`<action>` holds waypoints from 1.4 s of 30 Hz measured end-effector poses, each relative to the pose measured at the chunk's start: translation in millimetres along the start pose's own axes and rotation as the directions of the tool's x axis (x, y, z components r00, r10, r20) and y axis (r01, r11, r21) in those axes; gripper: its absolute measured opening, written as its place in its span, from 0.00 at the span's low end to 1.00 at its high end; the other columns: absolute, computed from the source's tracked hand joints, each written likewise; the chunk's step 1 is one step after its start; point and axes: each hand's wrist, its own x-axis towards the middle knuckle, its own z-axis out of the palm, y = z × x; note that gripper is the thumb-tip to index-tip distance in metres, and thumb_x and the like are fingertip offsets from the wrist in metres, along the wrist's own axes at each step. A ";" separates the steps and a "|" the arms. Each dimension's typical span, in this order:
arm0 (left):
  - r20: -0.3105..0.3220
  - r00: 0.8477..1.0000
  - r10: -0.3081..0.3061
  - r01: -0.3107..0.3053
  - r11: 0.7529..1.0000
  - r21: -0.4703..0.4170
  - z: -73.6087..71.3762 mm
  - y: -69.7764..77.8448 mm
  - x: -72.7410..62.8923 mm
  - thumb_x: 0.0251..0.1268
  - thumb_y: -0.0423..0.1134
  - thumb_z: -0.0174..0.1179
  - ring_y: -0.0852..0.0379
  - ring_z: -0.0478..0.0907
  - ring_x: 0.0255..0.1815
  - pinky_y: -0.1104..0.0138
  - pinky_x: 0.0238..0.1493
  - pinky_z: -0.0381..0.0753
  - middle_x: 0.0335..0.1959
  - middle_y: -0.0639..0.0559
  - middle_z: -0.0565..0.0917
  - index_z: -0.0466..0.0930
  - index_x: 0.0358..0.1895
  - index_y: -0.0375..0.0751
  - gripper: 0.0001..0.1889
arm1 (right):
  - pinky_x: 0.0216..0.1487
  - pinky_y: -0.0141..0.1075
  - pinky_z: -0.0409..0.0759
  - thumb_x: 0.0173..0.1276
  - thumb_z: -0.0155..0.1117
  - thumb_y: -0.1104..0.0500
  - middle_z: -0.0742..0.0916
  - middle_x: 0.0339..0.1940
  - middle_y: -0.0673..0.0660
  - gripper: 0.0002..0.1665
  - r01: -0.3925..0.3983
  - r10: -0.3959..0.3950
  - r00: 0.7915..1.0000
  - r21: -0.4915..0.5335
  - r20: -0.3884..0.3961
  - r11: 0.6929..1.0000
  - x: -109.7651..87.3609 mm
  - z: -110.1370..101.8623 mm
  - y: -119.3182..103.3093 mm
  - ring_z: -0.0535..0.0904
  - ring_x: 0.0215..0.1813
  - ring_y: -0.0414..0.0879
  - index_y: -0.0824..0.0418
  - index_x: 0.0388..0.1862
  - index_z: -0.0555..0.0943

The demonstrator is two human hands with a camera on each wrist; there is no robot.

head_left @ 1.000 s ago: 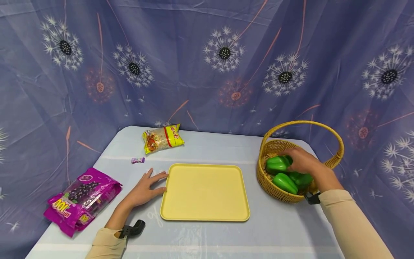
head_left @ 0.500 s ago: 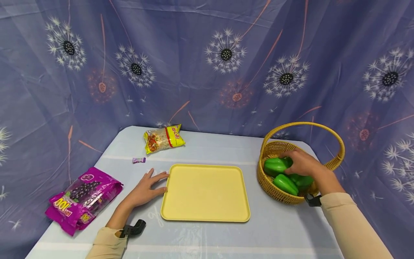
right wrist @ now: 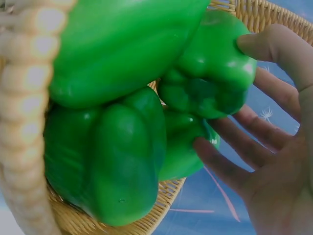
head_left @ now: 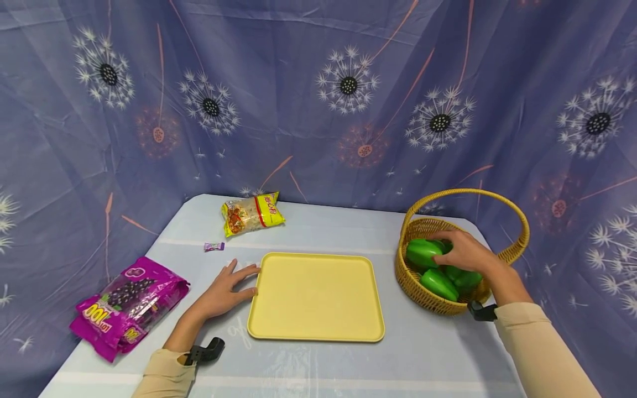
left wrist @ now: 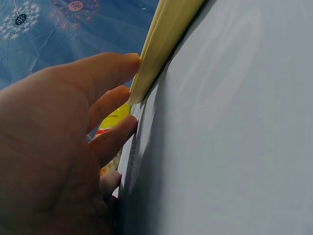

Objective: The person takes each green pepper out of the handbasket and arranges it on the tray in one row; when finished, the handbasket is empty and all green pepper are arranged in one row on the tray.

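Touching the tray (head_left: 316, 298), the left hand (head_left: 224, 293) lay relaxed; farther off, the right hand (head_left: 466, 254) pinched a green pepper (head_left: 421, 254) inside the basket (head_left: 417, 293). Gripping seemed the step; the next move probably called for lifting clear.

Between the tray (head_left: 318, 298) and the basket (head_left: 423, 298) runs a gap of surface (head_left: 405, 338), narrow beside the basket and wider nearer the person. Inside the basket, other peppers (head_left: 439, 284) crowd the pepper (head_left: 421, 252) the right hand (head_left: 468, 251) grips, and the handle (head_left: 521, 241) arches above; the left hand (head_left: 221, 293) bars part of the tray's left edge.
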 end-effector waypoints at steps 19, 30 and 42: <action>-0.003 1.000 -0.010 0.010 1.000 0.019 1.3 -2.0 0.1 0.62 0.60 0.60 0.32 0.36 0.74 0.29 0.63 0.39 0.70 0.51 0.67 0.70 0.68 0.60 0.30 | 0.48 0.59 0.74 0.60 0.70 0.43 0.73 0.64 0.61 0.31 0.006 0.011 0.993 0.146 -0.115 0.989 -7.7 -0.2 -19.8 0.70 0.58 0.61 0.55 0.59 0.77; -0.001 1.000 -0.016 0.016 1.000 0.025 0.7 -0.4 -0.4 0.63 0.59 0.60 0.33 0.36 0.75 0.30 0.64 0.38 0.71 0.52 0.66 0.70 0.68 0.61 0.29 | 0.51 0.61 0.71 0.60 0.71 0.47 0.73 0.64 0.59 0.30 0.047 -0.006 0.973 0.174 -0.231 0.984 -9.5 -5.1 -39.7 0.68 0.61 0.61 0.53 0.61 0.79; -0.014 1.000 0.017 -0.016 0.999 0.035 1.9 -0.4 -1.3 0.64 0.55 0.60 0.34 0.37 0.75 0.33 0.65 0.37 0.70 0.51 0.67 0.70 0.68 0.58 0.29 | 0.52 0.56 0.75 0.59 0.73 0.47 0.79 0.58 0.51 0.30 0.099 -0.028 0.945 0.202 -0.327 0.974 -9.2 -3.8 -55.7 0.72 0.59 0.52 0.53 0.59 0.78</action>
